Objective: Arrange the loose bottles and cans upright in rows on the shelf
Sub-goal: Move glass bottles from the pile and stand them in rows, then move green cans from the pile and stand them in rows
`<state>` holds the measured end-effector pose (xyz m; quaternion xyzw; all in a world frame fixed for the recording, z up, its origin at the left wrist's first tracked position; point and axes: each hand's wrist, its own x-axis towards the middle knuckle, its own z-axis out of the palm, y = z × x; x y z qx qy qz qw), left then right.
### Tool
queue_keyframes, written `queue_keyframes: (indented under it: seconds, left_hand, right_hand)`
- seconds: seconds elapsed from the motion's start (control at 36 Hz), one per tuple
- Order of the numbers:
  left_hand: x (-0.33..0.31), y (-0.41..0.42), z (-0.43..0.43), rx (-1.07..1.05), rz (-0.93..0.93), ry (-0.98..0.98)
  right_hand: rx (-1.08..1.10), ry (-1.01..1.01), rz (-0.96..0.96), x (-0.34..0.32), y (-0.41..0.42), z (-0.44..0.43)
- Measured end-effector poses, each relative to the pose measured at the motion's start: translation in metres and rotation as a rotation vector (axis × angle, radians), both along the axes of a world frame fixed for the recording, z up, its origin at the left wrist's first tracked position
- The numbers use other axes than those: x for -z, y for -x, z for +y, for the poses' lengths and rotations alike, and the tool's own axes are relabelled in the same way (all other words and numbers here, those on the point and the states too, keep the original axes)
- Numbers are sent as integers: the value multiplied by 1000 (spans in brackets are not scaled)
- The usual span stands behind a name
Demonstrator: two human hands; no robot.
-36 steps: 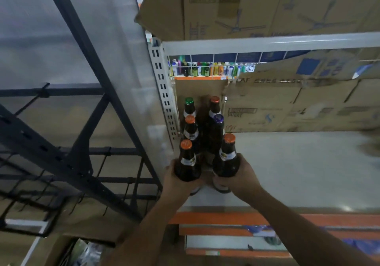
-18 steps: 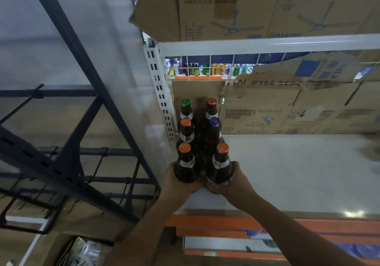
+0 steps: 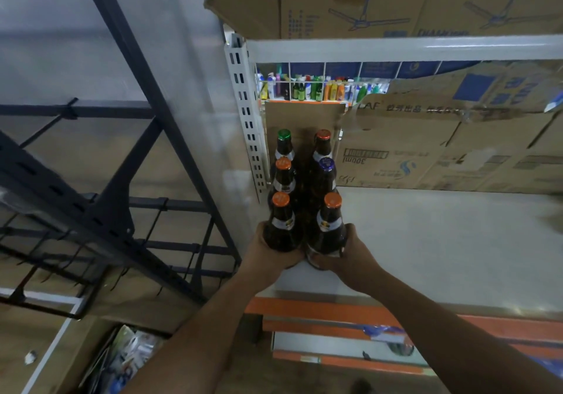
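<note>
Bottles stand in two short rows of three at the left end of the pale shelf (image 3: 426, 241), tight against the perforated white upright (image 3: 246, 119). Left hand (image 3: 268, 256) has its fingers clamped around the near left bottle (image 3: 281, 226), an orange-capped brown one, while the right hand (image 3: 347, 256) wraps its fingers around the near right bottle (image 3: 330, 229), also orange-capped; the two bottles touch side by side. Toward twelve o'clock from them stand another orange-capped bottle (image 3: 284, 174) and a blue-capped bottle (image 3: 326, 174), then a green-capped bottle (image 3: 284, 144) and a red-capped bottle (image 3: 323, 144) at the back, all upright. Cardboard boxes (image 3: 441, 156) line the rear of the shelf toward two o'clock, and a dark metal rack (image 3: 106, 195) stands off at nine o'clock.
</note>
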<state>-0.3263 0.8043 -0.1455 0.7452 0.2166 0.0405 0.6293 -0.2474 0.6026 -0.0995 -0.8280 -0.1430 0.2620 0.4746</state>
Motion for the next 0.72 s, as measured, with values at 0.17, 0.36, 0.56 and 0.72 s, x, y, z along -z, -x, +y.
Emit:
queue_keyframes:
  seconds: [0.17,0.36,0.56,0.72]
  left_hand:
    - [-2,-3,-12,-50,46,-60]
    - [-4,-2,-14,-42,36,-60]
    - [-21,5,-15,-25,26,-28]
    - [-36,16,-5,8,156,-129]
  right_hand:
    - [33,12,7,-1,2,1]
    - [69,-19,31,2,6,4]
    - [106,-36,48,3,12,7]
    - [146,-28,88,-18,20,-7]
